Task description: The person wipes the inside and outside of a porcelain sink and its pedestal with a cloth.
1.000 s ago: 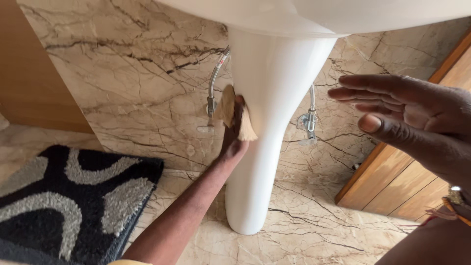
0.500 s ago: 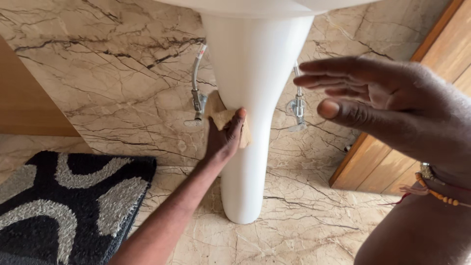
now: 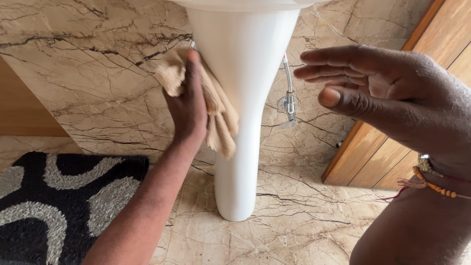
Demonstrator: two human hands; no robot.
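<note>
The white basin pedestal (image 3: 244, 98) looks clean; how much is wiped, I cannot tell. The left hand (image 3: 189, 105) presses a beige cloth (image 3: 216, 110) flat against its upper left side. The right hand (image 3: 387, 95) hovers open, empty.

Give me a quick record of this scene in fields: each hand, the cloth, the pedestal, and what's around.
left hand: presses a tan cloth against the pedestal's left side
right hand: open, fingers spread, holding nothing, apart from the pedestal
pedestal: white, upright on the marble floor
valve: on the wall, right of the pedestal
rug: black and grey, lower left
</note>
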